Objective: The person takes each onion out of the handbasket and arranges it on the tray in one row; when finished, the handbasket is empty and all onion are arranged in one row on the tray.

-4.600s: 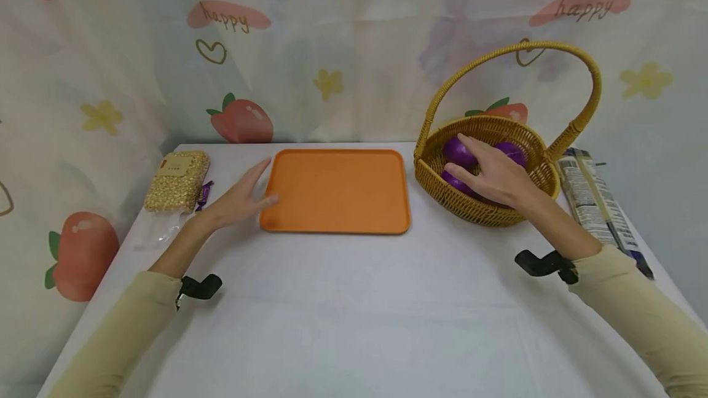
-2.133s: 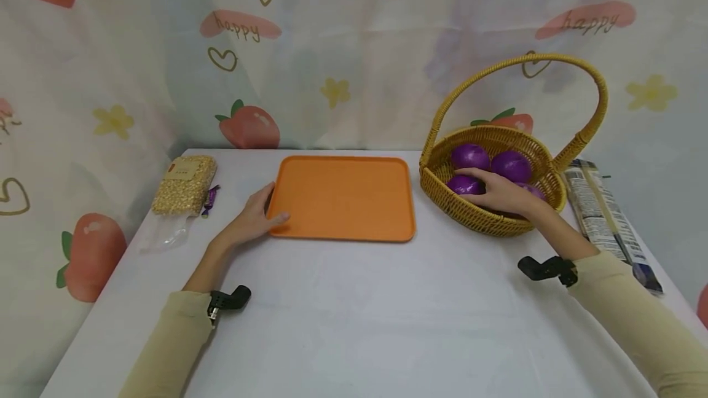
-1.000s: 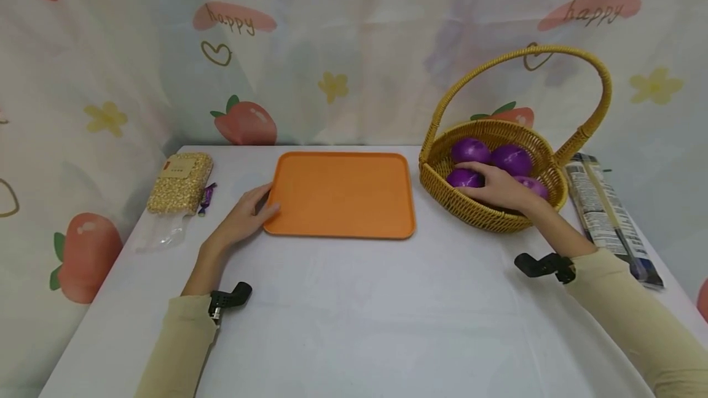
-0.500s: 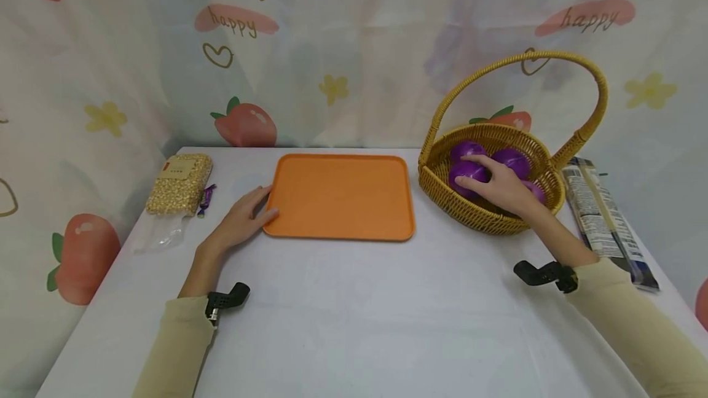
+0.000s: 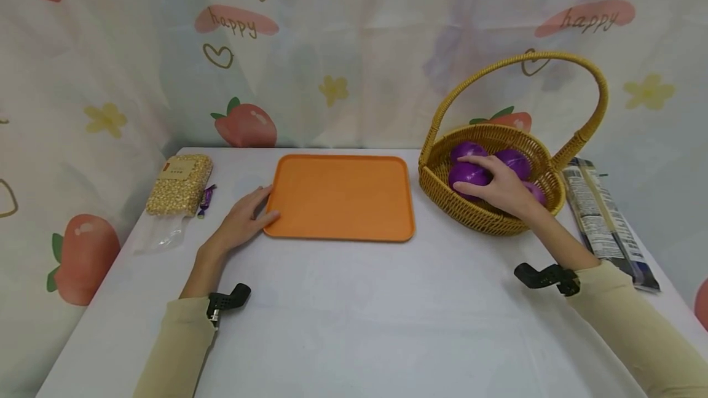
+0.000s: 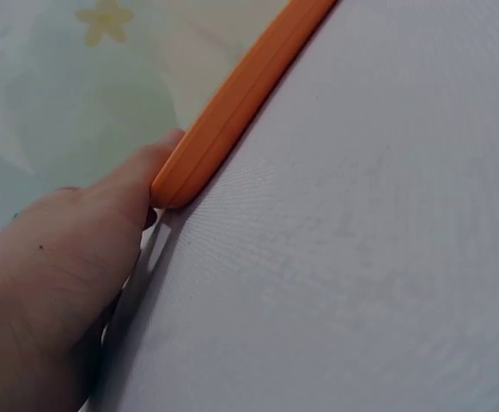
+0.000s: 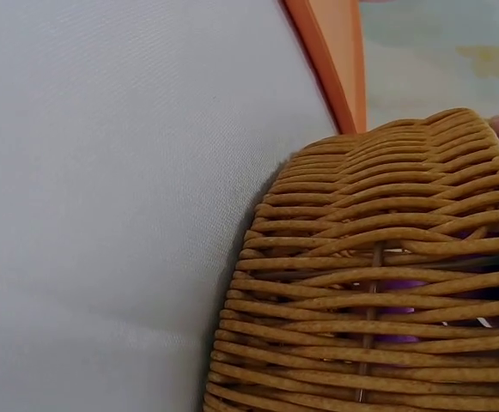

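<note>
At the left end of the orange tray (image 5: 340, 198), my left hand (image 5: 240, 221) holds the edge, its thumb over the rim. In the left wrist view the thumb (image 6: 137, 176) reaches past the tray's corner (image 6: 180, 184). My right hand (image 5: 503, 188) is inside the wicker basket (image 5: 470, 217), thumb and fingers around a shiny purple ball (image 5: 466, 175). Other purple balls (image 5: 514, 161) lie beside and behind it. From the right wrist, the basket's woven wall (image 7: 361, 283) hides most of that hand and the balls.
A bag of yellow grains (image 5: 179, 184) and a small purple-wrapped candy (image 5: 206, 200) lie at the back left. Beyond the basket a printed long packet (image 5: 611, 226) runs along the right edge. The basket's tall handle (image 5: 531, 56) arches over it. A patterned cloth hangs behind the table.
My left hand has come to the tray's edge. My right hand has settled around the front-left ball, which now sits slightly higher and overlaps the ball behind it.
</note>
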Demonstrator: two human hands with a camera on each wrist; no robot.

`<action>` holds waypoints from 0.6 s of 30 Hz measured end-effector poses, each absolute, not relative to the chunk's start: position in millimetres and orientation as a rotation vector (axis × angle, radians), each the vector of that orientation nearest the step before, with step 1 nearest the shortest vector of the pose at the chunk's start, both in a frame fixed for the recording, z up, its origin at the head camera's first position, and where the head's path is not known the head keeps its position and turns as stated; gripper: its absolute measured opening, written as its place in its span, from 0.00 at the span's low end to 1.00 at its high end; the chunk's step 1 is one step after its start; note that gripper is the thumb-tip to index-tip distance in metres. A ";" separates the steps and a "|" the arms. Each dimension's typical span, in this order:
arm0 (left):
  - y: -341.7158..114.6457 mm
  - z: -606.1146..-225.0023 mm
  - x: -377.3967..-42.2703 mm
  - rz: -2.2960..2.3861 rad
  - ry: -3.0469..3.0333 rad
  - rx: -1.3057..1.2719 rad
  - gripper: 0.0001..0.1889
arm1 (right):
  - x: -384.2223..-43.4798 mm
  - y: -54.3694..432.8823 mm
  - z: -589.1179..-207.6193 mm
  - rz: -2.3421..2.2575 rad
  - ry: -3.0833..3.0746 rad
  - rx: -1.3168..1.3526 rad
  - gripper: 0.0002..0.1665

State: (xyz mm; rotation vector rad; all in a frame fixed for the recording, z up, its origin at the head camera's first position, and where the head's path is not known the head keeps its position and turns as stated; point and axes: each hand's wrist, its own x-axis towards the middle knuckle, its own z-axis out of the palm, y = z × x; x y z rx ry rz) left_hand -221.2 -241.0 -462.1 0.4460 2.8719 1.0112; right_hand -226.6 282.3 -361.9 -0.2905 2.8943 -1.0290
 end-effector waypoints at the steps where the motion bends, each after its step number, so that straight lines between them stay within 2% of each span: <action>1: -240.7 -462.3 -221.4 1.009 2.872 0.444 0.38 | -226.7 282.5 -362.1 -1.039 2.899 -0.294 0.38; 11: -240.5 -463.0 -221.1 1.003 2.878 0.430 0.38 | -226.6 280.6 -361.2 -1.119 2.900 -0.283 0.36; 18: -239.7 -461.8 -220.4 1.001 2.873 0.400 0.39 | -222.2 279.8 -357.2 -1.179 2.871 -0.227 0.40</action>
